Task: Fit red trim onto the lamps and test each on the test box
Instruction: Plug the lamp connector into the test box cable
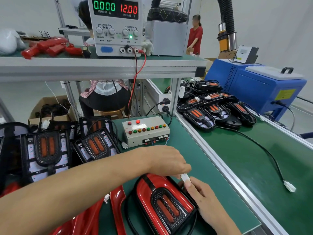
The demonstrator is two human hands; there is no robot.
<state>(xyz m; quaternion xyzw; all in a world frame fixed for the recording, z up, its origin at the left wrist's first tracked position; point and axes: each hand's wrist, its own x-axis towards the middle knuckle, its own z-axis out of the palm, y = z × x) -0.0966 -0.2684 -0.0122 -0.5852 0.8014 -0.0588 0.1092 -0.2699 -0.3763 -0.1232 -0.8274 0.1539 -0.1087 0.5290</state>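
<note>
Green bench (194,155): cardboard box (50,106) w/ black cables (54,107).

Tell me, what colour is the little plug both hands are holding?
White. The plug shows best in the head view, pinched between both hands just above the red-trimmed lamp.

glossy red-trimmed black lamp (166,206) flat on green mat, just in front of grey button-studded test box (145,131)
</note>
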